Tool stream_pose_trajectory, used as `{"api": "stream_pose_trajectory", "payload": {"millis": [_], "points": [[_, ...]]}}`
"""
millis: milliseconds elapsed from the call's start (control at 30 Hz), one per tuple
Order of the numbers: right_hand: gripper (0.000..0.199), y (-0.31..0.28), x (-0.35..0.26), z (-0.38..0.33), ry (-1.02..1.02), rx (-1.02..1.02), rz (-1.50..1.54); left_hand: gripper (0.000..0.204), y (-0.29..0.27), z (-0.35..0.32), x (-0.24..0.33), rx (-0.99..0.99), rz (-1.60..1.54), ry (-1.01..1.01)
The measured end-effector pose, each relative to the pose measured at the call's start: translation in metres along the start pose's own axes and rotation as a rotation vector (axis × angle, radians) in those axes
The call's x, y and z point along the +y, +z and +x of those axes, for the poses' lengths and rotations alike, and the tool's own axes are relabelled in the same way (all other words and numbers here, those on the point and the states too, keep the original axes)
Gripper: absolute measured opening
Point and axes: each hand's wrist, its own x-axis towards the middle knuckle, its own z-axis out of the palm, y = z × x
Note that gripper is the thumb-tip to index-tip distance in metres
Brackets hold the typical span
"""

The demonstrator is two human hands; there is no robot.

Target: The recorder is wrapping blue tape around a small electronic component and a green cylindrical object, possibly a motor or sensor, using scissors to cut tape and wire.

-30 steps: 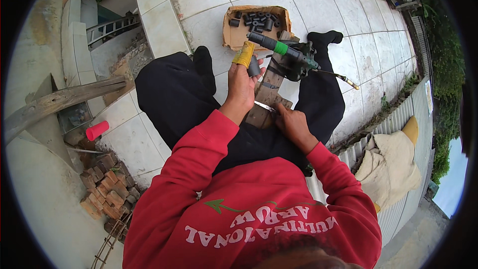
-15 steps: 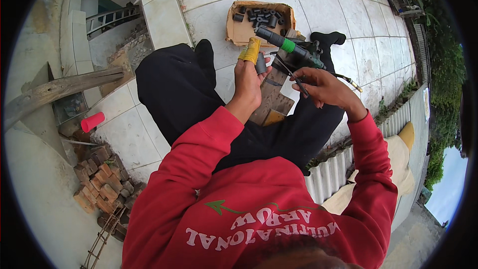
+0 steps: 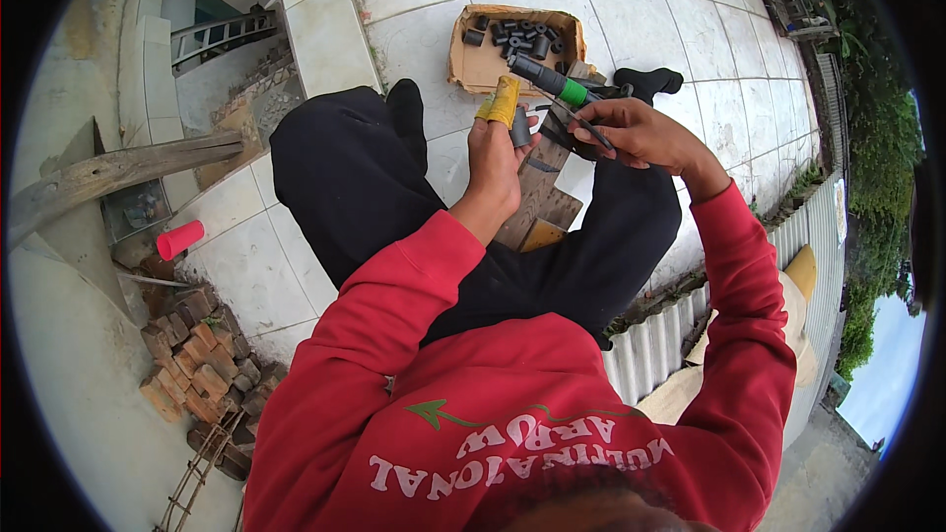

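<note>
The left hand [image 3: 496,153] is closed around a yellow-wrapped handle [image 3: 503,101], with a small dark cylinder [image 3: 520,127] against its fingers. Just to the right, the right hand [image 3: 631,130] pinches a thin dark strip [image 3: 579,124] between its fingertips. Both are raised over a wooden board [image 3: 537,199] lying between the black-trousered legs. Beyond the board sit a dark tool with a green band [image 3: 552,82] and a cardboard box [image 3: 480,66] of black cylinders; a red cup [image 3: 180,238] stands well to its left.
</note>
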Motion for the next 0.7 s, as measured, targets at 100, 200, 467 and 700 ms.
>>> {"api": "stream_pose_trajectory", "payload": {"millis": [100,200,467,700], "points": [[0.03,-0.002,-0.002,0.001,-0.015,0.002,-0.001,0.029,0.001,0.001,-0.001,0.016,0.009,-0.001],[0.03,-0.005,0.0,0.004,-0.03,0.019,-0.043,0.028,-0.001,0.002,-0.003,0.022,0.011,0.006],[0.028,-0.01,-0.005,0.005,-0.036,0.006,-0.105,0.029,-0.003,0.006,-0.005,0.014,0.015,0.008],[0.026,-0.012,0.0,0.009,-0.111,0.002,-0.165,0.03,-0.003,0.005,-0.003,0.031,0.055,0.014]]}}
